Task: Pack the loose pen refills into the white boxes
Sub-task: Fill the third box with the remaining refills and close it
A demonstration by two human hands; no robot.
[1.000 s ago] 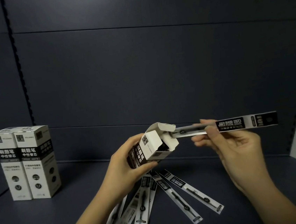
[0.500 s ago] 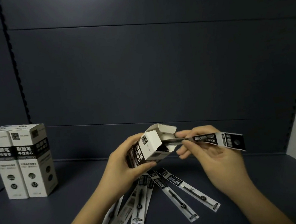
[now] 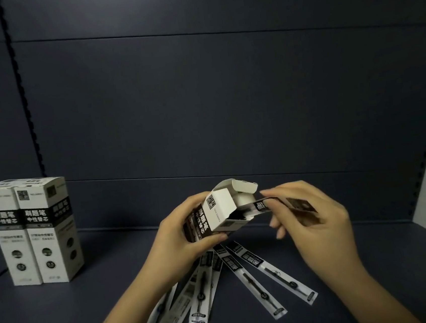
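Backdrop: dark slate panels rise behind a dark shelf (image 3: 375, 262), with a pale wall edge at far right; I see all of it from the head camera.
Left hand: my left hand (image 3: 178, 241) wraps round the open white box (image 3: 224, 212), thumb underneath, fingers behind, and holds it tilted above the shelf with its mouth facing right.
Box flaps: the top flap stands raised and one side flap sticks out beside the opening.
Right hand: my right hand (image 3: 315, 216) pinches a packaged pen refill (image 3: 282, 205) between thumb and fingers.
Refill in hand: its left end sits inside the box mouth, the rest runs out to the right across my palm.
Loose refills: a fan of packaged refills (image 3: 247, 276) lies flat on the shelf directly below both hands; I count about five, though my left forearm hides some on the left.
Closed boxes: two white boxes (image 3: 34, 232) stand upright, touching side by side, at the left of the shelf, well apart from my hands.
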